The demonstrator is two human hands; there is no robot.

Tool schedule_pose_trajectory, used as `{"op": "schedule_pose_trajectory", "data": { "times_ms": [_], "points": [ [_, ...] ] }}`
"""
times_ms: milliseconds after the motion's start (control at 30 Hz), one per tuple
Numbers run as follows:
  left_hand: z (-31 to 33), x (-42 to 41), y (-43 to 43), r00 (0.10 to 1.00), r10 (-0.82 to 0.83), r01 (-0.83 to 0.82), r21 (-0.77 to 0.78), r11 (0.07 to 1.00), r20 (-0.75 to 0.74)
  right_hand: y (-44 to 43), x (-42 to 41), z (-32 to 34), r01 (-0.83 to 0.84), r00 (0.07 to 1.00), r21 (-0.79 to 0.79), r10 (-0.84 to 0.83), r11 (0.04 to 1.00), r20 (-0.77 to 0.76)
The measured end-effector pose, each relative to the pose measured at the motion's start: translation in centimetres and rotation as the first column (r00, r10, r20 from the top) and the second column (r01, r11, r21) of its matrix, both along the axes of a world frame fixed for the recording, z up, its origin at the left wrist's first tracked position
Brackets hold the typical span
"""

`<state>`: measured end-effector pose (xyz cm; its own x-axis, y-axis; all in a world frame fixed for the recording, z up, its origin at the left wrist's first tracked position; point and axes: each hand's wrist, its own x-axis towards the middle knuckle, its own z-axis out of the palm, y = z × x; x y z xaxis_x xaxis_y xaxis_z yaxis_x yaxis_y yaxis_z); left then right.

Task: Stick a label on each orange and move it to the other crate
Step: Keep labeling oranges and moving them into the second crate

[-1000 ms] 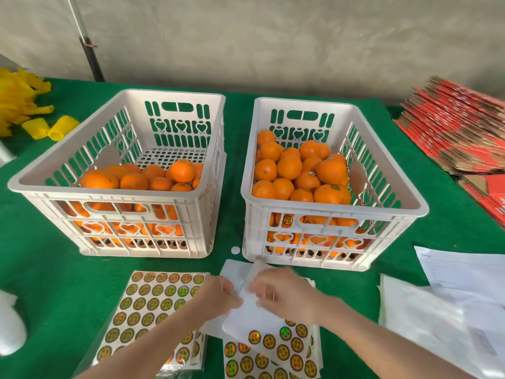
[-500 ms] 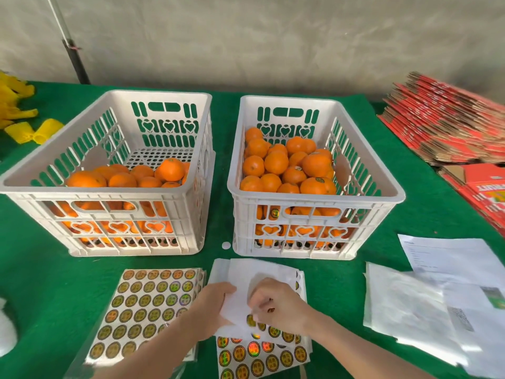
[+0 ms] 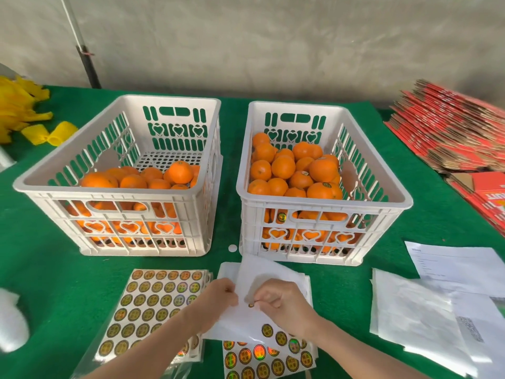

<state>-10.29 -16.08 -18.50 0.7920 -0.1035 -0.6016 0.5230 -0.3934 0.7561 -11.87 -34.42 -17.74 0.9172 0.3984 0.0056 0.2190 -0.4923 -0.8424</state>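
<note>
Grips the white backing sheet with the left hand, fingers curled on its edge. Pinches a label at the fingertips of the right hand, just beside the left hand. Behind, oranges in left crate and right crate.

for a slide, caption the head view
Left hand holds the backing sheet, right hand pinches a label, two orange crates behind.

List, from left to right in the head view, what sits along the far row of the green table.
yellow foam nets → left crate → right crate → stack of flat red cartons
</note>
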Motion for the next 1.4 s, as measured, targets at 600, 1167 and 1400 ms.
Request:
{"op": "schedule_pose_trajectory", "data": {
  "times_ms": [600, 1167, 1400],
  "points": [
    [15.9, 14.3, 18.5, 0.638, 0.013, -0.476, 0.381, 0.793, 0.77, 18.3, 16.7, 14.6, -0.037, 0.964, -0.092, 0.06, 0.995, 0.257],
    [12.4, 24.9, 21.5, 0.864, -0.451, 0.143, 0.748, 0.648, 0.225, 18.5, 18.0, 12.5, 0.093, 0.944, -0.158, -0.037, 0.983, 0.329],
    [17.6, 18.1, 17.4, 0.835, 0.131, 0.067, -0.334, 0.94, 0.534, 16.2, 16.4, 15.3, 0.318, 0.946, 0.518, -0.304, 0.794, -0.115]
  ]
}}
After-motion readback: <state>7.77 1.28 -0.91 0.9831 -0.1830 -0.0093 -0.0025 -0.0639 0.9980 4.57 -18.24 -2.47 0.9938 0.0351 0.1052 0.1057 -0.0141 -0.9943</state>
